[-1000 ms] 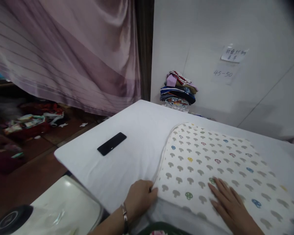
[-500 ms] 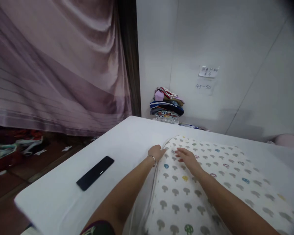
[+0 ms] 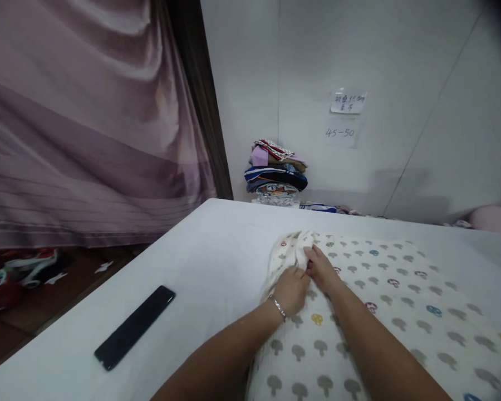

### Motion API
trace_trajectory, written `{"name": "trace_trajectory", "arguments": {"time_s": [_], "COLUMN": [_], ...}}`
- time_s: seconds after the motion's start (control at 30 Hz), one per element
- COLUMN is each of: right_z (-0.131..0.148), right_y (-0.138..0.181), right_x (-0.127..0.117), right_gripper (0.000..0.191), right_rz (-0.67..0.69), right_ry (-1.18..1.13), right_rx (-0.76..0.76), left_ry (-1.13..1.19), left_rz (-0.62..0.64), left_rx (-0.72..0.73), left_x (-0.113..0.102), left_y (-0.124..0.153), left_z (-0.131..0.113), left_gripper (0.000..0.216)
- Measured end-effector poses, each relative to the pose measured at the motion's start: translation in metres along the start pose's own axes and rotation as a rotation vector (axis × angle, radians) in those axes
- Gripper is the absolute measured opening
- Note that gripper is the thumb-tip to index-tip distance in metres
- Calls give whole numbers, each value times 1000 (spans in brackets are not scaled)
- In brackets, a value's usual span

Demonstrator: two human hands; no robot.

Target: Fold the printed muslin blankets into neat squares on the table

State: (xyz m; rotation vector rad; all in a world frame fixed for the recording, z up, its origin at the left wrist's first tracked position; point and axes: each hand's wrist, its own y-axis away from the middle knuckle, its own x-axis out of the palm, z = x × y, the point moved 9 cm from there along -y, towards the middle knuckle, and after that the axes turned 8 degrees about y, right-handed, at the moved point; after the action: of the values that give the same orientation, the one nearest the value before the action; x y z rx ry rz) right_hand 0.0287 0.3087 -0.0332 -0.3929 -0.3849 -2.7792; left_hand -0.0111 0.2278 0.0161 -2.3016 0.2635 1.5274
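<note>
A white cloth (image 3: 392, 301) printed with grey and coloured mushrooms lies spread over the right part of the table. My left hand (image 3: 291, 291), with a bracelet at its wrist, is closed on the cloth near its far left corner. Close against it, my right hand (image 3: 320, 269) pinches a raised fold of the same cloth. The fold stands up in a bunched ridge just beyond my fingers. My left fingertips are partly hidden by the cloth and the hand itself.
The white table (image 3: 217, 250) bears a black phone (image 3: 135, 327) on its left side. Beyond the far edge stands a stack of folded fabrics (image 3: 276, 172) by the wall, under paper notes (image 3: 347, 103). A pinkish curtain (image 3: 87, 122) hangs at the left.
My left hand has moved right from the cloth's left edge, lifting and folding the corner over. My right hand has closed on the cloth beside it. The view has shifted slightly.
</note>
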Motion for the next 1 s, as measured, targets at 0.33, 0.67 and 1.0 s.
{"name": "trace_trajectory", "arguments": {"time_s": [0.33, 0.67, 1.0], "right_z": [0, 4, 27], "right_y": [-3, -9, -8], "right_x": [-10, -27, -32], "right_gripper": [66, 78, 48], "right_rz": [-78, -113, -109], "right_ry": [-101, -191, 222], "right_rx": [-32, 24, -133], "left_ry": [306, 178, 223], "left_rz": [-176, -241, -323], "left_rx": [-589, -603, -505], "left_x": [-43, -42, -28], "left_y": [-18, -42, -50], "left_z": [93, 94, 58], "left_gripper": [29, 30, 13]}}
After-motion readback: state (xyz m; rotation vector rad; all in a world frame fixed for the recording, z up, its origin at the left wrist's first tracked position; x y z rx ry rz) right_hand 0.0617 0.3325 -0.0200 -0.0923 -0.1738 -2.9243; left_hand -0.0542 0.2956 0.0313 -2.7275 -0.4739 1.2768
